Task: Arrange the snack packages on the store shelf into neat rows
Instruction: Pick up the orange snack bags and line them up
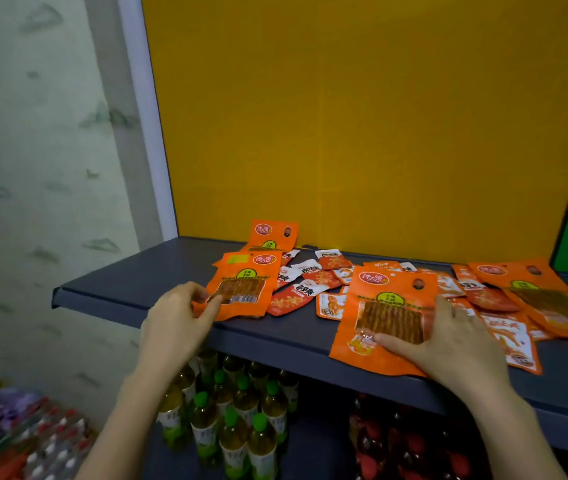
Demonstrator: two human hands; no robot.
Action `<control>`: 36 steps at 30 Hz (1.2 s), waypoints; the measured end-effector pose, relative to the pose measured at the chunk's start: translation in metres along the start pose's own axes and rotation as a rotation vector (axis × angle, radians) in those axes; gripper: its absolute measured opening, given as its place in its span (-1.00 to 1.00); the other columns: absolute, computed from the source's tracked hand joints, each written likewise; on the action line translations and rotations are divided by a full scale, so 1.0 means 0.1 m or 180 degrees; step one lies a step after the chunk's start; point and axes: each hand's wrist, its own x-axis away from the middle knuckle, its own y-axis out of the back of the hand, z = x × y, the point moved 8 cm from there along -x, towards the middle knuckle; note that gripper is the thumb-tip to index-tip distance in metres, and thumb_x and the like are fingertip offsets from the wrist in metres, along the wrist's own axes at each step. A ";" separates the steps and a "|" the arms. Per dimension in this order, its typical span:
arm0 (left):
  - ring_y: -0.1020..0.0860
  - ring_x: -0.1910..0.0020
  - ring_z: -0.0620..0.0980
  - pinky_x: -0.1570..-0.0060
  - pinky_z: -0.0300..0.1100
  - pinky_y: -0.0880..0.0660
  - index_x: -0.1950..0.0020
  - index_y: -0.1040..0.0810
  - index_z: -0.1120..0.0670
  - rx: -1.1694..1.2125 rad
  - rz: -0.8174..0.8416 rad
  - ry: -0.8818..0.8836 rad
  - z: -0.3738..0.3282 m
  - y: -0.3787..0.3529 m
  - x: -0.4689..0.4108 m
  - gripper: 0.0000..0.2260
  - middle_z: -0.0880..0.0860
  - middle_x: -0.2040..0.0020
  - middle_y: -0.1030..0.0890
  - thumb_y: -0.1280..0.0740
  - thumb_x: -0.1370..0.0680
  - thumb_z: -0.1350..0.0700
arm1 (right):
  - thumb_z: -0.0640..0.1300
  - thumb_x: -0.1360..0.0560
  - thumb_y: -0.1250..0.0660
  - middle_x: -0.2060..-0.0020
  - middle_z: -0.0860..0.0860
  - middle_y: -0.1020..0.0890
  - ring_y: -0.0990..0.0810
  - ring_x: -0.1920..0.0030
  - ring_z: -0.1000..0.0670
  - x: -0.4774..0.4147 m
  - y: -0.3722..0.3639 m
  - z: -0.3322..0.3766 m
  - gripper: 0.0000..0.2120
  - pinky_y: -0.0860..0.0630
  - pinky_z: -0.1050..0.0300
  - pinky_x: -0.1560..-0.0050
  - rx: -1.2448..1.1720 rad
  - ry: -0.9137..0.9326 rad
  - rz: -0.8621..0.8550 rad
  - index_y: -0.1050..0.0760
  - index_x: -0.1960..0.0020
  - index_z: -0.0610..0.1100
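Grey shelf (137, 278): left hand (175, 320) pinches far packet (246, 284), right hand (455, 344) grips near packet (391, 299)

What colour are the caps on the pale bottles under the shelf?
Green; the caps show best in the head view.

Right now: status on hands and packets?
Left hand pinches left packet by its corner. Right hand grips right packet at the shelf front. Small packets jumbled between them; no rows yet.

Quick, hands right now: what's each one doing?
Left hand: pinches the left orange package by its lower corner.
Right hand: grips the front orange package.
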 end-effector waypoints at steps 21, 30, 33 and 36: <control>-0.57 -0.02 0.13 -0.09 0.00 -0.49 0.02 -0.55 0.17 0.0783 0.2151 0.0870 0.62 -0.98 -1.00 -0.51 0.15 -0.04 -0.60 -0.54 -0.25 -0.13 | 0.01 -0.20 -0.58 -0.31 -0.17 -0.45 -0.45 -0.21 -0.17 -0.12 0.06 -0.04 -0.15 -0.34 0.10 0.00 -0.1347 -0.0953 0.0067 -0.30 -0.38 -0.21; -0.66 0.34 -0.03 0.44 -0.24 -0.52 0.10 -0.58 0.07 0.2667 0.2150 0.0946 0.66 -0.72 -0.92 -0.81 0.10 0.20 -0.68 -0.50 -0.34 0.15 | -0.11 -0.34 -0.50 -0.08 -0.11 -0.57 -0.56 -0.06 -0.14 -0.04 0.17 0.03 -0.49 -0.52 -0.12 -0.11 -0.2126 -0.0968 -0.0501 -0.39 -0.21 -0.14; -0.67 0.35 -0.01 0.45 -0.22 -0.57 0.03 -0.58 0.06 0.3152 0.2286 0.0927 0.60 -0.60 -0.88 -0.78 0.11 0.21 -0.70 -0.47 -0.34 0.15 | -0.12 -0.38 -0.46 -0.03 -0.07 -0.56 -0.57 0.01 -0.08 0.14 0.30 -0.06 -0.55 -0.54 -0.07 -0.04 -0.2530 -0.0947 -0.0964 -0.38 -0.20 -0.08; -0.66 0.38 0.00 0.41 -0.16 -0.61 0.04 -0.60 0.04 0.3514 0.2396 0.0765 0.37 -0.53 -0.83 -0.81 0.13 0.20 -0.70 -0.43 -0.38 0.18 | -0.20 -0.42 -0.41 -0.02 -0.13 -0.60 -0.59 0.12 -0.05 0.40 0.40 -0.22 -0.65 -0.53 0.06 0.08 -0.3142 -0.0934 -0.1258 -0.42 -0.17 -0.12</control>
